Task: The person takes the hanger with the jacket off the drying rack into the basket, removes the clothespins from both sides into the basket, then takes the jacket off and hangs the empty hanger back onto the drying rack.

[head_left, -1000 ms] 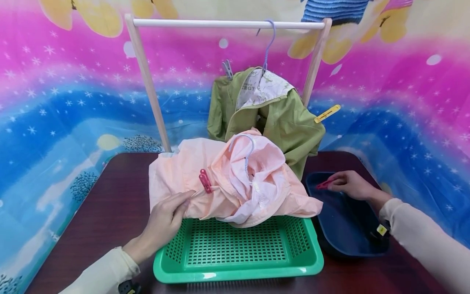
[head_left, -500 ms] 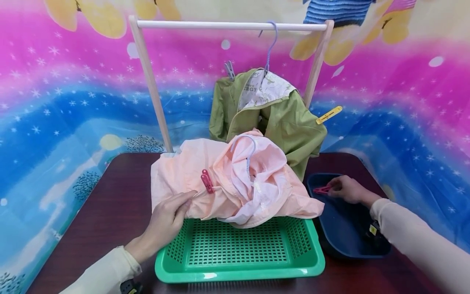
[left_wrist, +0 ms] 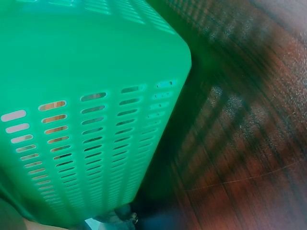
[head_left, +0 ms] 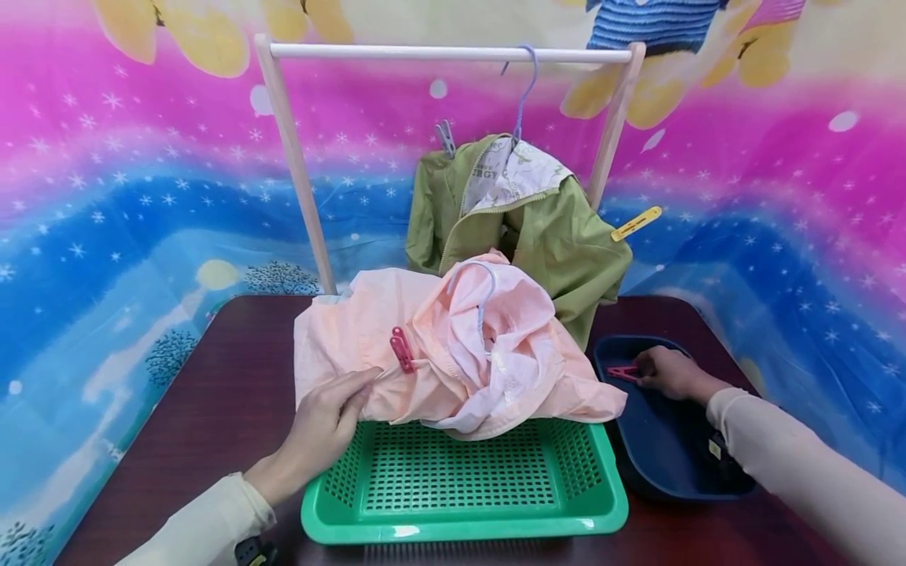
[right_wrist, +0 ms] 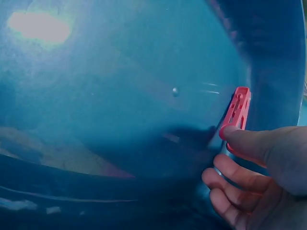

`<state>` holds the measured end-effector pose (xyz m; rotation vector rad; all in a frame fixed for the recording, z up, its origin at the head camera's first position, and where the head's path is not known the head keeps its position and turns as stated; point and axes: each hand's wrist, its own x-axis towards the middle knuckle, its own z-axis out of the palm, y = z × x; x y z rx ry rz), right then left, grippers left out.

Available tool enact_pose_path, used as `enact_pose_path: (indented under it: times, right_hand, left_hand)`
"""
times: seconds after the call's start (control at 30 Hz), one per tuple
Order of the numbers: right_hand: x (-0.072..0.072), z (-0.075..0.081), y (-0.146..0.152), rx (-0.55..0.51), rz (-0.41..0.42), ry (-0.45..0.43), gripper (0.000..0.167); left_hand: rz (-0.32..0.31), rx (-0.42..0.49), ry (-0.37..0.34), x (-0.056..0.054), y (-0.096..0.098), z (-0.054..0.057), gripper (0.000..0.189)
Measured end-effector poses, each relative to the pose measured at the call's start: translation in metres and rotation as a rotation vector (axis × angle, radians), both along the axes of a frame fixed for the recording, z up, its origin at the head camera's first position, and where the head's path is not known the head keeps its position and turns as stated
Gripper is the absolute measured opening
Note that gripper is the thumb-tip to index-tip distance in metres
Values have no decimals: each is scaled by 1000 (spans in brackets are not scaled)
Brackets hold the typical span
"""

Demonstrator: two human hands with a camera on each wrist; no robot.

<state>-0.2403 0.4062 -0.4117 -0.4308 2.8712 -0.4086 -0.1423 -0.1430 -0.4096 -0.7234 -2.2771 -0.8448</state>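
Observation:
A peach-pink jacket (head_left: 347,322) lies bunched over the back of a green basket (head_left: 463,533), with a pale hanger hook (head_left: 484,275) poking out of its neck. One red clothespin (head_left: 401,350) is clipped on the jacket. My left hand (head_left: 322,420) pinches a fold of the fabric just below that clothespin. Over at the right, my right hand (head_left: 672,372) is inside a dark blue tray (head_left: 654,428). Between its thumb and index finger it pinches another red clothespin (right_wrist: 238,108), low near the tray's wall; the other fingers are loosely curled.
Behind, a green jacket (head_left: 474,232) hangs by a purple hanger (head_left: 522,102) from a wooden rack (head_left: 439,52). A grey clothespin (head_left: 445,138) and a yellow one (head_left: 635,224) are clipped on it. A dark red table (head_left: 177,440) bears everything.
My right hand has moved slightly down within the tray, carrying the red clothespin. The left hand stays on the pink jacket, and the head view has shifted a little.

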Motion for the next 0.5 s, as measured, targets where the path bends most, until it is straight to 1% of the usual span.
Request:
enact_pose_path:
  times: [0.1, 0.3, 0.5]
  right_hand:
    - [1, -1, -1, 10, -12, 4, 34]
    - [3, -1, -2, 14, -8, 7, 35]
    - [5, -2, -4, -14, -20, -33, 37]
  left_hand:
    - [2, -1, -1, 0, 0, 1, 32]
    - [4, -1, -7, 0, 1, 1, 31]
    - [11, 2, -11, 2, 1, 2, 30]
